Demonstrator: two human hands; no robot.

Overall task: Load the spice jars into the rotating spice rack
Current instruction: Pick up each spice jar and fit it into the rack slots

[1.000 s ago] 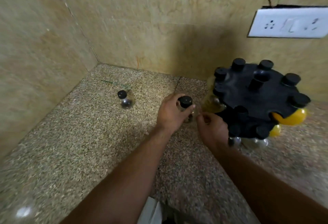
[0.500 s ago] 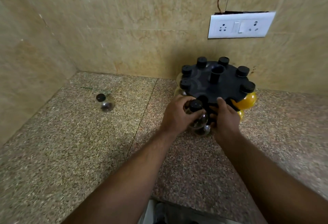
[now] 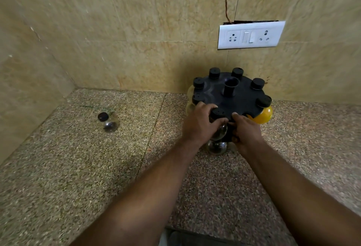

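Note:
A black round rotating spice rack (image 3: 242,97) stands on the granite counter against the back wall, with several black-capped jars in its rim slots. My left hand (image 3: 201,124) is closed around a clear spice jar with a black cap (image 3: 217,113), pressed into the rack's front slot. My right hand (image 3: 245,131) grips the rack's front edge just right of that jar. Another clear jar (image 3: 108,121) with a black cap stands alone on the counter to the left. A yellow-filled jar (image 3: 262,116) hangs at the rack's right side.
The granite counter (image 3: 78,167) meets tiled walls at the back and left, forming a corner. A white switch and socket plate (image 3: 251,35) is on the back wall above the rack. A lower-tier jar (image 3: 216,147) shows under my hands.
My left hand lifted the jar from the counter and carried it right to the rack's front slot. My right hand moved onto the rack's front edge. The view shifted left.

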